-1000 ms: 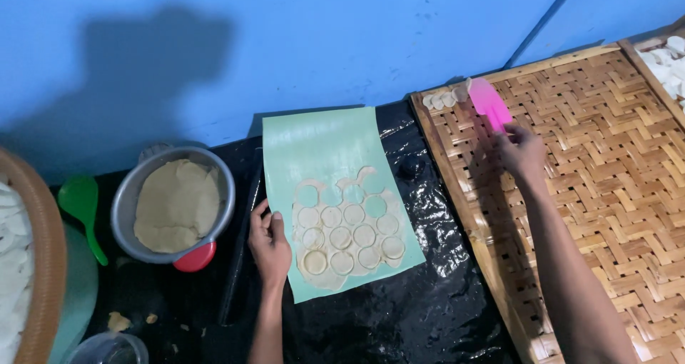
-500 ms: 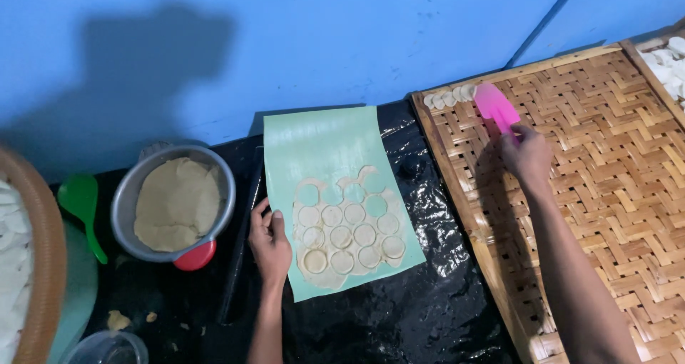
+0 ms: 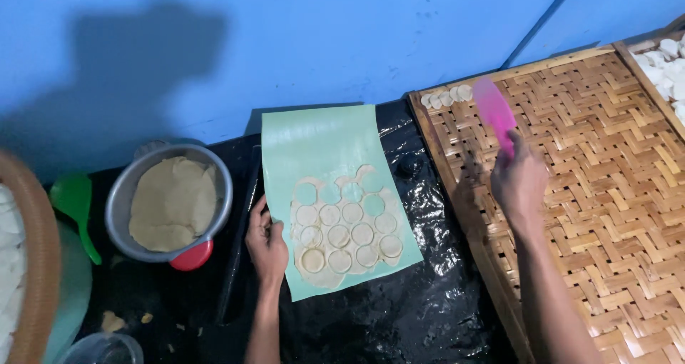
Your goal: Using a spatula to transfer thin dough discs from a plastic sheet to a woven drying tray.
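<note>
My left hand (image 3: 267,241) rests on the left edge of a pale green sheet (image 3: 321,139) that lies on black plastic. A thin sheet of dough (image 3: 344,228) with several round cut discs covers the sheet's lower half. My right hand (image 3: 519,182) is held over a woven bamboo tray (image 3: 606,193), gripping a pink scraper (image 3: 495,113) whose blade points up and to the left. A few small dough discs (image 3: 446,96) lie in the tray's far left corner, just left of the scraper's tip.
A metal bowl of dough (image 3: 171,201) stands at the left on a red lid. A green spoon (image 3: 75,205) lies beside it. A round woven basket rim (image 3: 32,264) is at far left. A second tray with white discs (image 3: 667,64) sits at far right. A blue wall runs behind.
My right hand has lowered slightly with the pink scraper over the bamboo tray. My left hand has stayed on the green sheet's edge.
</note>
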